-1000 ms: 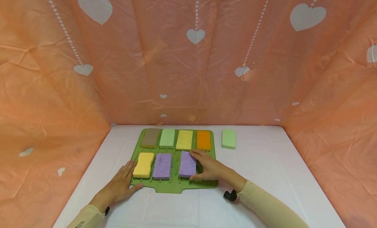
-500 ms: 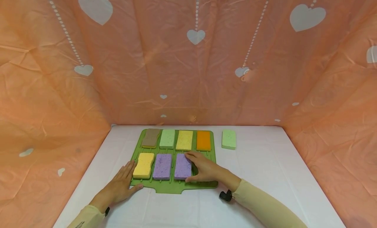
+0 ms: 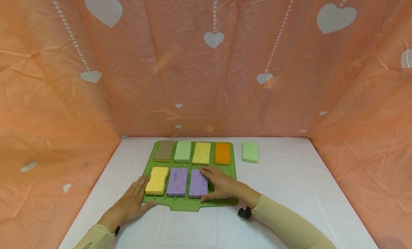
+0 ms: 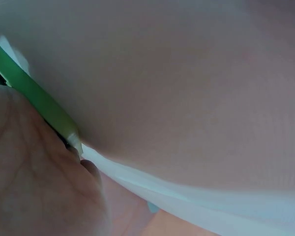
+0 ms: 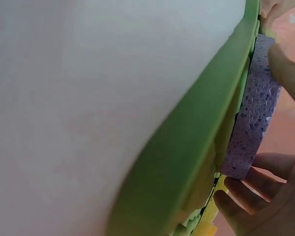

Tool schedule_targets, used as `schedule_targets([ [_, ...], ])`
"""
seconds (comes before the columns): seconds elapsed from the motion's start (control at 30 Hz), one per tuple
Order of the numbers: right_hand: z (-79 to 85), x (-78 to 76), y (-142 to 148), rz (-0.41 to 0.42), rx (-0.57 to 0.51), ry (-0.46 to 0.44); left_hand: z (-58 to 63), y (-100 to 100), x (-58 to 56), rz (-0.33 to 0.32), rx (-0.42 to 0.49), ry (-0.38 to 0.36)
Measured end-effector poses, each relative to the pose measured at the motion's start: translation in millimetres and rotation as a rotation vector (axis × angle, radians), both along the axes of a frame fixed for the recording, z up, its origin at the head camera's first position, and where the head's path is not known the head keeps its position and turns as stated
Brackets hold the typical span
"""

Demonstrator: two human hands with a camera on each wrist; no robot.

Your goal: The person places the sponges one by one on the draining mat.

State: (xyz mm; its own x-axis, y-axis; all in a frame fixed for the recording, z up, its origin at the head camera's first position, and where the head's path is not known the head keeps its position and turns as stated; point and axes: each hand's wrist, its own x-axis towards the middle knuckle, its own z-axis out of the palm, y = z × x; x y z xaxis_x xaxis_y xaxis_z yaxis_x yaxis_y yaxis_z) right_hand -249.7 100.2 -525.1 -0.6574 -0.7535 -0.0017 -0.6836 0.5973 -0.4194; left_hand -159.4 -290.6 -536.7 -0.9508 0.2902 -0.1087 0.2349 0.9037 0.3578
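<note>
A purple sponge point(image 3: 198, 183) lies on the green ribbed mat point(image 3: 184, 207), and my right hand point(image 3: 224, 185) grips it by its two ends. The right wrist view has thumb and fingers at opposite ends of that speckled purple block point(image 5: 253, 105), low over the mat. Just left of it is another purple sponge point(image 3: 177, 182), then a wavy-sided yellow sponge point(image 3: 156, 181). My left hand point(image 3: 128, 203) rests with straight fingers along the mat's left edge, fingertips beside the yellow sponge. In the left wrist view the palm point(image 4: 34, 172) is against the green rim point(image 4: 39, 98).
Along the mat's back row sit a grey-topped sponge point(image 3: 165, 150), a pale green one point(image 3: 182, 151), a pale yellow one point(image 3: 201, 153) and an orange one point(image 3: 222, 153). One more pale green sponge point(image 3: 250, 152) lies on the white table, right of the mat.
My right hand has moved left with the purple sponge, bringing it closer to the other purple one and slightly nearer the front. The left hand has stayed in place.
</note>
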Motion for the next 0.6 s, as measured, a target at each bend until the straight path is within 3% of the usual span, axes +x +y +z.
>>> schedule_targets([
  [0.3, 3.9, 2.2, 4.3, -0.004, -0.029, -0.050, -1.1, -0.2, 1.1, 0.001, 0.004, -0.010],
  [0.43, 7.6, 1.4, 15.5, -0.041, -0.061, -0.080, -0.4, 0.8, 1.5, -0.002, 0.002, -0.009],
  [0.6, 10.5, -6.2, 34.0, -0.096, -0.109, -0.051, 4.2, 1.5, 1.8, -0.005, 0.004, -0.004],
])
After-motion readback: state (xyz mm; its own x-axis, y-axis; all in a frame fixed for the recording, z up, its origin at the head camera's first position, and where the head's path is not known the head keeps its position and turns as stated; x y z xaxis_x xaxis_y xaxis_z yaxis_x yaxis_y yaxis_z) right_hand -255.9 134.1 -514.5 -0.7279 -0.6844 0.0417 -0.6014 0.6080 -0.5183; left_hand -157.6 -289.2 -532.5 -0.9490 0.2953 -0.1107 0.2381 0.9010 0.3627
